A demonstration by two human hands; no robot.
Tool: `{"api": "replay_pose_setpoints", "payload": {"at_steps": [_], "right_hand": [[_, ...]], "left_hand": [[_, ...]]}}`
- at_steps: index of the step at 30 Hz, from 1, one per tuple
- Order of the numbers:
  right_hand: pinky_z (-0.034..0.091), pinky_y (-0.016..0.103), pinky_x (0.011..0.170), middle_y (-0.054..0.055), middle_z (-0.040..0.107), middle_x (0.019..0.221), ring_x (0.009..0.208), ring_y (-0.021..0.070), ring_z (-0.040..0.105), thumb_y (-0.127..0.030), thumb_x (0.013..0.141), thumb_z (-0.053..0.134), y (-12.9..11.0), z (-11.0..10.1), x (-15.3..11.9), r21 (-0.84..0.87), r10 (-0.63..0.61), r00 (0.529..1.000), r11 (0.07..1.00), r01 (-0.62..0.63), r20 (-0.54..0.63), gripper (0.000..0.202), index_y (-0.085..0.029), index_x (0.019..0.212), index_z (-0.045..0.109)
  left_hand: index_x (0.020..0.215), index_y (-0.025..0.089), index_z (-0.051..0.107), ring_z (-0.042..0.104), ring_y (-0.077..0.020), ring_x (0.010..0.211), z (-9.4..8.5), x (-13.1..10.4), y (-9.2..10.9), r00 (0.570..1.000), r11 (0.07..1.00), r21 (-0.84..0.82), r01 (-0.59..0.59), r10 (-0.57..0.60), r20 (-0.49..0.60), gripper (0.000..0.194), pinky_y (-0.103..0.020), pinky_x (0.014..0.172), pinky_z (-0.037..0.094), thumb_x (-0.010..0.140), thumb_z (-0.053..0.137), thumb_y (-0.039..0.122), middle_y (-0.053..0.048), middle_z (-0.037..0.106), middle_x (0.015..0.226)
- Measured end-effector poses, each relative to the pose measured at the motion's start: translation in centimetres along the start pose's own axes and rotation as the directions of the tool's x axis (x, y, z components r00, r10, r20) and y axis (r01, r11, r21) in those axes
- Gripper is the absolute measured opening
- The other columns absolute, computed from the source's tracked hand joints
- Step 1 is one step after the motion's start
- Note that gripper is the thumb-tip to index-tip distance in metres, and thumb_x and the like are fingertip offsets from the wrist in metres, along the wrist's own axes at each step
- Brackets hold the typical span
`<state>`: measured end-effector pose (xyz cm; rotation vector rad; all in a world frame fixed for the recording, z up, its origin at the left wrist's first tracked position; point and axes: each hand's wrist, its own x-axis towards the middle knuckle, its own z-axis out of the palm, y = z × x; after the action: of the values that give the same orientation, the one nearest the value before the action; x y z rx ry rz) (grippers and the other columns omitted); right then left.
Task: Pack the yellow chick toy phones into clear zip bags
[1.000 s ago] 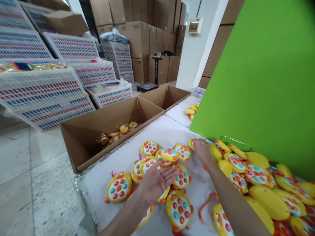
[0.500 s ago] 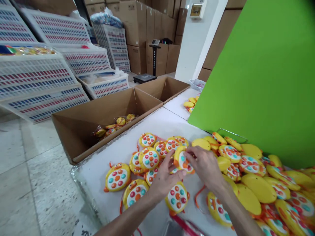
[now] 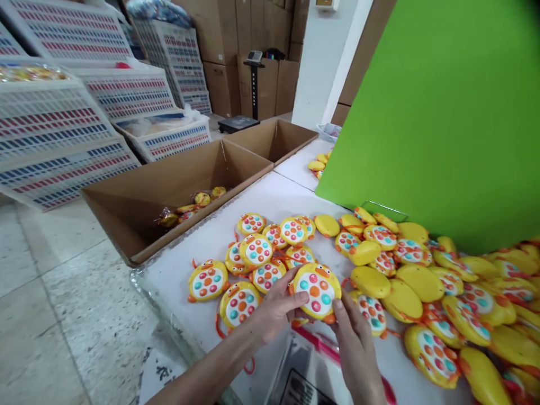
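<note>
A yellow duck-shaped toy (image 3: pixel 315 289) with colored dots on a white face is held between both hands, dotted side up. My left hand (image 3: pixel 280 304) grips its left edge, thumb on the face. The fingers of my right hand (image 3: pixel 352 332) close on its lower right edge. Similar toys (image 3: pixel 258 250) lie face up to the left on the white table (image 3: pixel 169 292). To the right spreads a large pile of them (image 3: pixel 422 284), some with plain yellow backs up. Clear plastic bags (image 3: pixel 307 371) with a pink edge lie below the hands.
Beyond the table's left edge stands an open cardboard box (image 3: pixel 122 216) with wrapped toys inside, and another box (image 3: pixel 291 140) adjoins it. A green panel (image 3: pixel 439 112) rises behind the pile. White crates (image 3: pixel 54 124) are stacked at the left.
The held toy has turned to show its dotted face and moved slightly lower. My right hand has moved down from its top to its lower right edge. The view has shifted a little.
</note>
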<state>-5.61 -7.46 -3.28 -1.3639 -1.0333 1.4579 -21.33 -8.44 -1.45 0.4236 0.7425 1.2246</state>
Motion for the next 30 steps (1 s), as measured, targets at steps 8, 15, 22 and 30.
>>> {"api": "replay_pose_setpoints", "payload": {"at_steps": [8, 15, 22, 30], "right_hand": [[0.053, 0.034, 0.075, 0.007, 0.070, 0.099, 0.093, 0.0248, 0.064, -0.045, 0.074, 0.065, -1.8, 0.6, -1.4, 0.081, -0.056, 0.998, 0.995, 0.052, 0.043, 0.045, -0.018, 0.110, 0.060], [0.052, 0.032, 0.071, 0.006, 0.069, 0.093, 0.084, 0.0229, 0.063, -0.043, 0.075, 0.064, -0.8, -0.1, -2.4, -0.015, -0.100, 0.992, 0.995, 0.101, 0.080, 0.037, -0.017, 0.102, 0.062], [0.052, 0.029, 0.073, 0.006, 0.064, 0.100, 0.089, 0.0207, 0.061, -0.041, 0.074, 0.065, -2.5, 0.0, -2.3, -0.154, -0.181, 0.982, 0.970, 0.188, 0.057, 0.042, -0.018, 0.108, 0.056], [0.052, 0.032, 0.080, 0.007, 0.062, 0.116, 0.102, 0.0239, 0.060, -0.043, 0.076, 0.062, -1.4, -0.7, -2.7, 0.016, -0.111, 0.985, 0.994, 0.110, 0.134, 0.045, -0.022, 0.115, 0.056]], "left_hand": [[0.132, 0.023, 0.042, 0.053, -0.0248, 0.110, 0.1, -2.0, -0.6, 0.998, 0.980, 0.190, -0.058, 0.052, 0.038, 0.070, -0.032, 0.090, 0.046, 0.069, 0.073, 0.016, -0.008, 0.056, 0.123], [0.134, 0.023, 0.041, 0.054, -0.0240, 0.106, -0.3, -3.5, -0.8, 0.997, 0.914, 0.399, -0.082, 0.069, 0.045, 0.066, -0.033, 0.088, 0.046, 0.074, 0.069, 0.023, -0.007, 0.055, 0.124], [0.133, 0.020, 0.039, 0.050, -0.0254, 0.110, 0.6, -3.6, -1.1, 0.987, 0.873, 0.477, -0.103, 0.028, 0.161, 0.071, -0.033, 0.089, 0.045, 0.070, 0.071, 0.024, -0.008, 0.052, 0.125], [0.134, 0.020, 0.037, 0.052, -0.0261, 0.109, 0.2, -3.8, -1.8, 0.991, 0.942, 0.334, -0.015, -0.029, 0.128, 0.075, -0.037, 0.091, 0.044, 0.069, 0.073, 0.027, -0.010, 0.054, 0.122]]}}
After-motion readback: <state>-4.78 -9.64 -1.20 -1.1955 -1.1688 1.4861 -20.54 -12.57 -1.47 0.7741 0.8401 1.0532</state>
